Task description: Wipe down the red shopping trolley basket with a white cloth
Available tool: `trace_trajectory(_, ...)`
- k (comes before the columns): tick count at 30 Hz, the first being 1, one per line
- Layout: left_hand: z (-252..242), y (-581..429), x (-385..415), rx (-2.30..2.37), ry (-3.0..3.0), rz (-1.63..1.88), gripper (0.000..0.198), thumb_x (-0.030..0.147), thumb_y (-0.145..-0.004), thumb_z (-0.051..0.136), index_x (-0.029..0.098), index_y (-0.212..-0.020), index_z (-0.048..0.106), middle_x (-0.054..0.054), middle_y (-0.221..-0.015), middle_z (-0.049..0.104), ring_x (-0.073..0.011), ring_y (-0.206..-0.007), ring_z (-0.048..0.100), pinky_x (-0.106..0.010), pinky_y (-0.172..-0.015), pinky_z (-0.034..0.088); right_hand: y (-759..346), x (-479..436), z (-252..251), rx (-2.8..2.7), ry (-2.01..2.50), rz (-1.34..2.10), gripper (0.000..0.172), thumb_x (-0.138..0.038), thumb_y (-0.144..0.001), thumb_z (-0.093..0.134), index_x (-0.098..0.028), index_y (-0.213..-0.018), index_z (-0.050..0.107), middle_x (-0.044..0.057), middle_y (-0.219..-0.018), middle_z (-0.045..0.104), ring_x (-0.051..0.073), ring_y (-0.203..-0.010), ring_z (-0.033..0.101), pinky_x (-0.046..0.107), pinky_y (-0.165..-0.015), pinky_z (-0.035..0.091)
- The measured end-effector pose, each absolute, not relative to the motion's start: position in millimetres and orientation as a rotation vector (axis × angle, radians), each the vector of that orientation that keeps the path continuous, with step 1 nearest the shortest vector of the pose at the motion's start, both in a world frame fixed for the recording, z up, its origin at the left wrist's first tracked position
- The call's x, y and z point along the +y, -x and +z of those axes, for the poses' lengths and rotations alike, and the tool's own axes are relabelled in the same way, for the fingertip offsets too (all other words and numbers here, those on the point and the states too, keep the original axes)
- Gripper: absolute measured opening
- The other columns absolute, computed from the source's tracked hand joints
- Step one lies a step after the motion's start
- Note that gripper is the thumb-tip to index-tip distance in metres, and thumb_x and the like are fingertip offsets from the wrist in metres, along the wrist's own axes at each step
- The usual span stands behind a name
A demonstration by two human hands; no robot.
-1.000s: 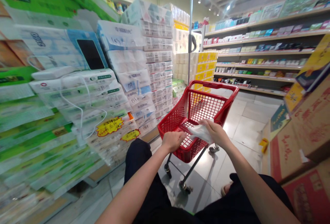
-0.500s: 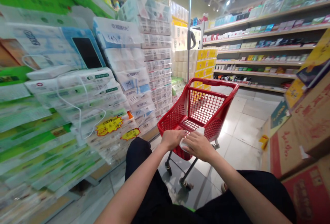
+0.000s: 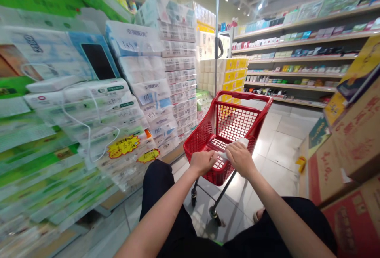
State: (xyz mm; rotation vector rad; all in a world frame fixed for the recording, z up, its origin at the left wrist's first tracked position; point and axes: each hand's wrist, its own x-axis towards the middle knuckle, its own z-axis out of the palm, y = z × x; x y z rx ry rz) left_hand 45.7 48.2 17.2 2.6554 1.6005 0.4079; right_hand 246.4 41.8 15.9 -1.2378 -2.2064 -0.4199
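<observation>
A piece of white tissue or thin cloth [image 3: 222, 155] is stretched between my two hands, over the near end of a red shopping cart [image 3: 237, 120]. My left hand [image 3: 203, 163] is closed, its fingertips at the tissue's left end, close to the cart's near rim. Bunched white material sticks out beyond the knuckles of my right hand [image 3: 240, 158], which is curled around it. Both hands hide much of the near rim. The cart has a mesh basket on dark legs with casters and stands between my spread knees.
Tall stacks of packaged tissue [image 3: 156, 87] line the left side, with a phone [image 3: 97, 61] and a white cable [image 3: 89, 131] on them. Cardboard boxes [image 3: 329, 178] are piled at right. Stocked shelves [image 3: 297, 56] run behind the cart, with a metal pole [image 3: 216, 71] nearer.
My right hand has moved right and slightly up, away from my left hand, and the white tissue now spans the gap. The view has shifted slightly; the cart stands nearly the same.
</observation>
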Motion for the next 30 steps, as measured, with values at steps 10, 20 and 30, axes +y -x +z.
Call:
trace_trajectory(10, 19, -24, 54, 1.59, -2.685, 0.385, 0.055, 0.049, -0.099, 0.015, 0.024, -0.09, 0.063, -0.002, -0.086, 0.071, -0.0183, -0.082, 0.065, -0.025, -0.067, 0.039, -195, 12, 1, -2.402, 1.013, -0.451, 0.024, -0.036, -0.095, 0.042, -0.021, -0.086, 0.059, 0.005, -0.086, 0.061, 0.019, -0.086, 0.048, 0.035, -0.086, 0.032)
trace_trajectory(20, 21, -29, 55, 1.464, -2.719, 0.347, 0.052, 0.05, -0.098, 0.022, 0.025, -0.085, 0.066, -0.001, -0.085, 0.071, -0.0173, -0.082, 0.064, -0.024, -0.067, 0.038, -284, 75, 20, -2.221, 1.284, -0.489, 0.032, -0.027, -0.096, 0.035, -0.02, -0.075, 0.057, 0.004, -0.079, 0.063, 0.018, -0.083, 0.051, 0.033, -0.085, 0.031)
trace_trajectory(30, 37, -44, 59, 1.348, -2.717, 0.188, 0.063, 0.072, -0.088, 0.026, 0.024, -0.106, 0.062, -0.007, -0.1, 0.07, -0.0254, -0.09, 0.066, -0.031, -0.073, 0.046, -232, 73, 14, -2.009, 1.386, -0.602, 0.029, -0.025, -0.095, 0.036, -0.02, -0.073, 0.056, 0.005, -0.074, 0.06, 0.021, -0.08, 0.048, 0.035, -0.083, 0.031)
